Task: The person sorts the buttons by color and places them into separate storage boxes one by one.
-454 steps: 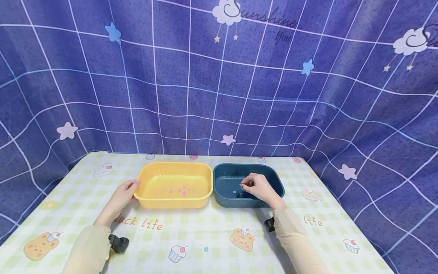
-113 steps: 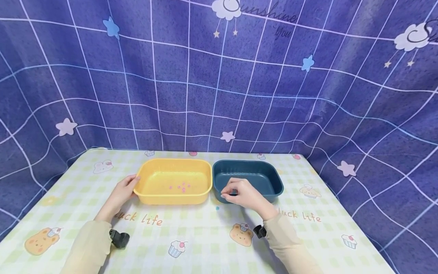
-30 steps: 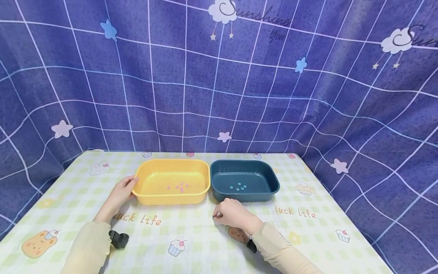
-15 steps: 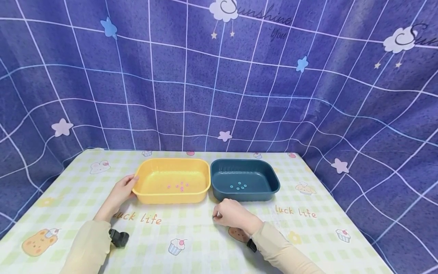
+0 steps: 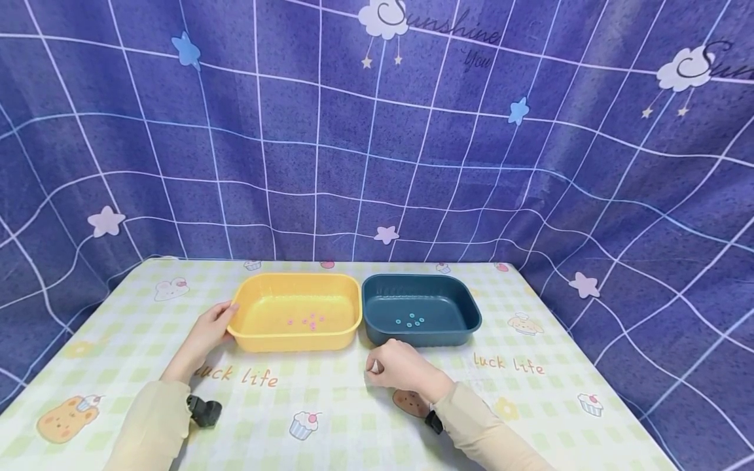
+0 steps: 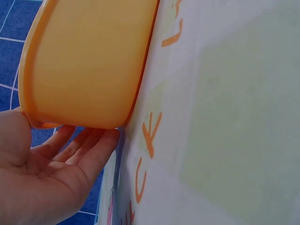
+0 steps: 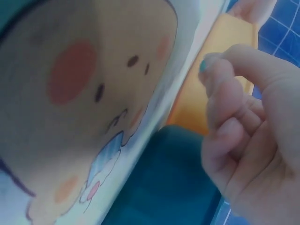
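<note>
In the head view, my left hand [image 5: 209, 330] grips the left end of a yellow plastic basin [image 5: 297, 342]. The left wrist view shows that hand's fingers [image 6: 96, 154] against the basin's outer wall, the thumb up at the rim. Several small pink beads [image 5: 313, 325] lie on the basin floor. My right hand [image 5: 403, 367] is low over the tablecloth, just in front of a dark teal basin [image 5: 427, 339]. Between its thumb and index fingertips it pinches a small teal bead [image 7: 202, 66], seen in the right wrist view. Several blue ring-like beads [image 5: 409, 325] lie inside the teal basin.
Both basins stand side by side towards the back of a table with a checked, cartoon-printed cloth [image 5: 330, 399]. A blue grid-patterned curtain [image 5: 294, 150] hangs behind. A dark wrist camera [image 5: 204, 411] sits at the left cuff.
Earlier my right hand was over the teal basin, with a blue bead lying on the cloth. It has moved down to the cloth and now pinches a bead. The left hand keeps its place.
</note>
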{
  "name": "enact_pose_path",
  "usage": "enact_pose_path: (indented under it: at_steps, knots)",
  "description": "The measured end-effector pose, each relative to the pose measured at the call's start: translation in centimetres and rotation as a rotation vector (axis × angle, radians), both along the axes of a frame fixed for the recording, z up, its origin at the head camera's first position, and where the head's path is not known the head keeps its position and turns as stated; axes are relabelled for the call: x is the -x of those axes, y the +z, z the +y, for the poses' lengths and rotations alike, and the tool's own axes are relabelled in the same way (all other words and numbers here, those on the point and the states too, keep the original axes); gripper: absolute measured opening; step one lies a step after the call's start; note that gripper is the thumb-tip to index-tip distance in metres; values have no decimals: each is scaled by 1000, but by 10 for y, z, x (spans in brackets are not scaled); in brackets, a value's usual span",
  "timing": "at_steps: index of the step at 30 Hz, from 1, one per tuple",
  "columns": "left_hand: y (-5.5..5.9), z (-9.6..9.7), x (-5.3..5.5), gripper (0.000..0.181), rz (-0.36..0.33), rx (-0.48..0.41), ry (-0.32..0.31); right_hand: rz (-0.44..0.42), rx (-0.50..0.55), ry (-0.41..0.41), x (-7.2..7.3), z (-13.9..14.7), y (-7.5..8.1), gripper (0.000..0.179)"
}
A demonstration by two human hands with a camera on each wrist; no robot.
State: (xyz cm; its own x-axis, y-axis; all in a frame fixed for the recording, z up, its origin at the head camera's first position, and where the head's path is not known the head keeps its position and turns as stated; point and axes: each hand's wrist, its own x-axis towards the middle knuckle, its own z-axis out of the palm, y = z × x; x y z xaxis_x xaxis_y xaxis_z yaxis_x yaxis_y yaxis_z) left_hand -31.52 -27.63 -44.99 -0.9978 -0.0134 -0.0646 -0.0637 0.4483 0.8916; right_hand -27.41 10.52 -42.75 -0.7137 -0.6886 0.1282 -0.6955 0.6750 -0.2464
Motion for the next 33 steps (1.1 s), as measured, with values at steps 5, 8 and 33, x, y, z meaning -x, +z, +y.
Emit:
enact_pose_path:
  at_steps: [5, 8, 33]
  knots:
    - [1, 0, -1, 75, -5, 0, 2, -17, 38, -6, 1, 1, 4, 7]
    - [2, 0, -2, 75, -6, -2, 1, -5, 54, 1, 1, 2, 11, 7]
    - [0, 0, -1, 73, 6, -3, 0, 46, 180, -67, 22, 25, 47, 8]
